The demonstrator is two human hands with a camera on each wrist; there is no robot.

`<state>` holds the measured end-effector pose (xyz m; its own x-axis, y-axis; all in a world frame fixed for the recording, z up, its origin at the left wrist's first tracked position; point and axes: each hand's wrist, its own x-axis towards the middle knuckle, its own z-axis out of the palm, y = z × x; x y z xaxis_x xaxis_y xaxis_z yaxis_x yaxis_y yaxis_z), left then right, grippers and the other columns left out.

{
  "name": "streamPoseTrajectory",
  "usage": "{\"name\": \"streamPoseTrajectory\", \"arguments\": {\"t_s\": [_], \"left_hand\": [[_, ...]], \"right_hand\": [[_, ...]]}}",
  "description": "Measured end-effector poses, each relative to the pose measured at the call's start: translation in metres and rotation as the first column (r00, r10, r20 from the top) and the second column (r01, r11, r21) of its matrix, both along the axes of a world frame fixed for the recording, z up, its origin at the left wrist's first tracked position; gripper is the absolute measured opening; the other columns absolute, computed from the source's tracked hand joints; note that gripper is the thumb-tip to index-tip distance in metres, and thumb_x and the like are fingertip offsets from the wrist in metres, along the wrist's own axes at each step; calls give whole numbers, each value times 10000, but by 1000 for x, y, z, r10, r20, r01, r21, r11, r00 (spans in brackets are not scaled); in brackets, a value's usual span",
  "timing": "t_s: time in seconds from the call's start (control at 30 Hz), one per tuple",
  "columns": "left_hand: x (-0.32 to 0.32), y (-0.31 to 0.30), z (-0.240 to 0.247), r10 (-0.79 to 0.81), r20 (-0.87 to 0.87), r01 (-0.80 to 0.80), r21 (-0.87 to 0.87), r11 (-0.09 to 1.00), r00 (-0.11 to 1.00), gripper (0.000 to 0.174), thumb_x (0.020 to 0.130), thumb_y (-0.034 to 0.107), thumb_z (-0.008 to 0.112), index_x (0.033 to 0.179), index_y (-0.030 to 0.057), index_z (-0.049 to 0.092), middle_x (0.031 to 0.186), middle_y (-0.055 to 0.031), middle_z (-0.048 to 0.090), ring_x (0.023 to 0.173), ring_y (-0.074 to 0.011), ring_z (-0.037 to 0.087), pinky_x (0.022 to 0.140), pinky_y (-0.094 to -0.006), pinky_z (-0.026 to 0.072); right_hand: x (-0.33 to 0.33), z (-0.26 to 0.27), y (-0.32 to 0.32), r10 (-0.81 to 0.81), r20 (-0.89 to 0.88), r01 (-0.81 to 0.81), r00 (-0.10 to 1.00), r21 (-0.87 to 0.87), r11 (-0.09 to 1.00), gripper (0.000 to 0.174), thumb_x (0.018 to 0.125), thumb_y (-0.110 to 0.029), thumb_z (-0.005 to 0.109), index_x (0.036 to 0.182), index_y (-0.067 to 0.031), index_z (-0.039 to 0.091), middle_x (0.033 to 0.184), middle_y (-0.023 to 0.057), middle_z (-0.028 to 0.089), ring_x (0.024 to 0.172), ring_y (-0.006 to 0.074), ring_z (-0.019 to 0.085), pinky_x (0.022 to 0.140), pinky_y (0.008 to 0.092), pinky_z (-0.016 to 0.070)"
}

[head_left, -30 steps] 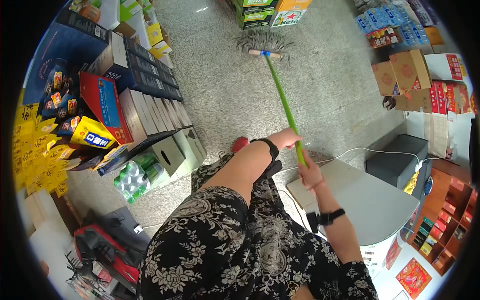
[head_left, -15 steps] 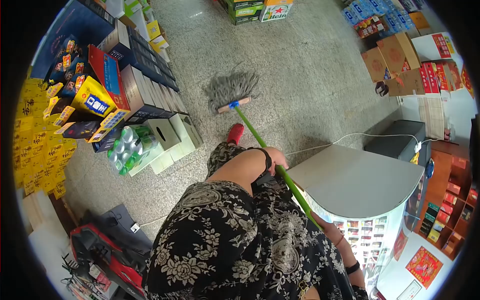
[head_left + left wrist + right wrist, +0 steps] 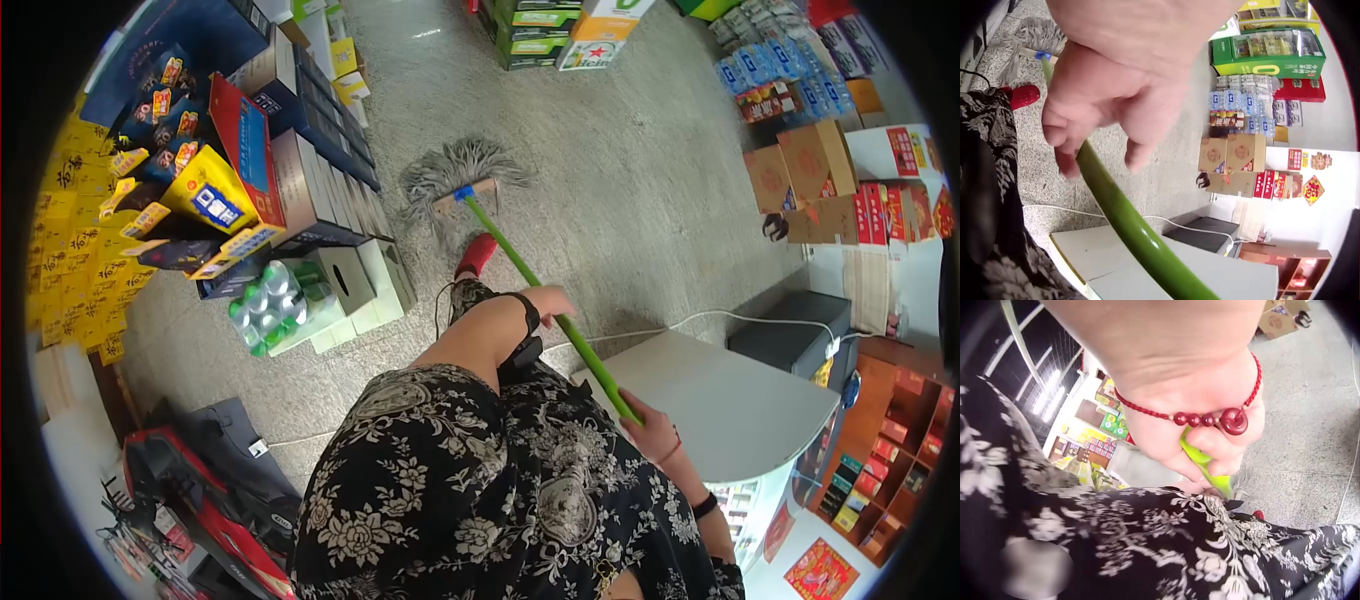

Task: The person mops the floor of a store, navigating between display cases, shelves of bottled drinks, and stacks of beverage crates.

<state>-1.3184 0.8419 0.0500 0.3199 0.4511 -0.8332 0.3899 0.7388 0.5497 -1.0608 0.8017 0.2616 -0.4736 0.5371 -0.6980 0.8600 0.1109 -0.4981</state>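
Note:
A mop with grey strands (image 3: 462, 165) and a wooden bar lies on the floor, just ahead of a red shoe (image 3: 478, 254). Its green handle (image 3: 512, 256) slants back toward the body. The left hand (image 3: 548, 302) grips the handle partway up; in the left wrist view the fingers of that hand (image 3: 1110, 94) curl round the green pole (image 3: 1135, 225). Nearer the body, the right hand (image 3: 650, 428) holds the handle's upper end. The right wrist view shows the right hand (image 3: 1194, 434) closed round the green end (image 3: 1200, 459), below a red beaded bracelet.
Stacked boxes (image 3: 325, 190) and bottles (image 3: 275, 305) stand at left. Beer cartons (image 3: 540, 35) are at the top. A grey counter (image 3: 715, 395) lies right of the hands, with a white cable (image 3: 700, 315) behind it. Cardboard boxes (image 3: 800, 170) and a black box (image 3: 800, 325) are at right.
The mop head has come back from near the beer cartons to just ahead of the red shoe. Both hands still grip the handle; the right one has drawn back toward the body.

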Motion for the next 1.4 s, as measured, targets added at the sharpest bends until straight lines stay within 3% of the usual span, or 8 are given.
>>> {"name": "streamPoseTrajectory", "arguments": {"t_s": [0.07, 0.13, 0.33, 0.4, 0.6, 0.8, 1.13, 1.4], "left_hand": [[-30, 17, -27, 114, -56, -113, 18, 993, 992, 567, 769, 318, 566, 1093, -134, 457, 843, -187, 599, 594, -232, 601, 478, -363, 459], [-66, 36, -55, 599, -71, -586, 147, 797, 798, 563, 769, 320, 576, 1052, -149, 448, 773, -157, 562, 528, -225, 555, 437, -331, 436], [-216, 105, -22, 740, 1, -718, 241, 653, 673, 490, 743, 361, 615, 875, -97, 501, 714, -145, 545, 493, -220, 533, 432, -342, 434], [-255, 129, -36, 733, 7, -711, 248, 658, 681, 470, 739, 360, 627, 830, -89, 521, 685, -140, 553, 489, -224, 544, 445, -343, 446], [-309, 152, -30, 739, -63, -698, 283, 658, 671, 449, 745, 343, 636, 796, -92, 534, 672, -137, 560, 479, -223, 550, 441, -334, 450], [-272, 140, -11, 661, -114, -631, 212, 746, 742, 452, 772, 371, 598, 788, -77, 542, 689, -136, 554, 546, -233, 560, 476, -343, 468], [-143, 81, 75, 456, -38, -457, -10, 889, 889, 598, 757, 542, 555, 1027, 8, 568, 654, -85, 550, 625, -225, 555, 568, -336, 422], [-69, 75, 91, -20, 60, 23, -48, 999, 998, 708, 773, 595, 473, 1256, 78, 440, 939, -171, 632, 928, -276, 587, 800, -385, 440]], "right_hand": [[-39, -34, 34, -16, -37, 15, 999, -35, 999, 472, 792, -190, 561, 1246, -139, 448, 1021, 200, 583, 923, 316, 585, 787, 340, 455], [-96, -56, 77, 44, -58, -46, 997, -28, 999, 485, 794, -212, 557, 1257, -136, 434, 1025, 199, 583, 923, 316, 585, 791, 341, 455], [-278, -104, 195, 188, -88, -189, 978, -14, 982, 517, 799, -284, 520, 1284, -147, 402, 1069, 201, 568, 972, 317, 560, 827, 345, 436], [-323, -129, 218, 223, -201, -211, 954, 78, 974, 516, 807, -241, 541, 1298, -177, 396, 634, 64, 554, 521, 124, 514, 522, 278, 449], [-395, -115, 241, 313, -116, -305, 943, 80, 949, 543, 794, -276, 533, 1308, -195, 378, 683, 112, 581, 569, 187, 567, 563, 301, 465], [-355, -108, 232, 353, -81, -351, 932, 41, 936, 557, 802, -275, 515, 1324, -203, 333, 876, 212, 594, 807, 314, 591, 727, 354, 453], [-212, -22, 191, 295, 80, -275, 952, -194, 942, 574, 780, -277, 545, 1317, -203, 355, 841, 177, 605, 729, 244, 585, 705, 319, 457], [-110, 28, 167, 181, 16, -171, 983, -247, 954, 546, 785, -172, 560, 1303, -163, 388, 780, 77, 585, 630, 136, 528, 616, 261, 446]]}}
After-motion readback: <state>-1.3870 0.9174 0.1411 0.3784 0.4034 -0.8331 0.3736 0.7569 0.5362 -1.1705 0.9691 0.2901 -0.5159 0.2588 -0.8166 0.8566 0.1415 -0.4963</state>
